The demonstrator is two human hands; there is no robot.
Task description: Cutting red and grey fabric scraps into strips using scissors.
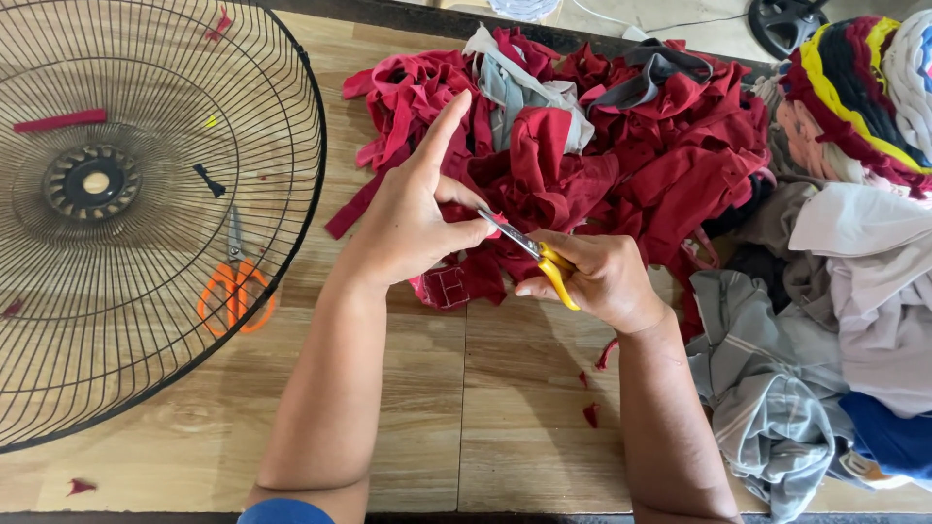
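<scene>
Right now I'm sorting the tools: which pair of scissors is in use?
The yellow-handled scissors, held in the right hand at the red cloth. The orange-handled scissors lie untouched under the black fan grille.

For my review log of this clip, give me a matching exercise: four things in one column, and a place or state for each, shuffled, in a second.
Things:
1. yellow-handled scissors
2. orange-handled scissors
3. red cloth pile
4. grey cloth

Places:
A. lying under the black wire fan guard
B. heaped on the table beyond the hands
C. held in the right hand, blades toward the left hand
D. bunched at the table's right side, by the right forearm

Pairs: 1-C, 2-A, 3-B, 4-D
</scene>
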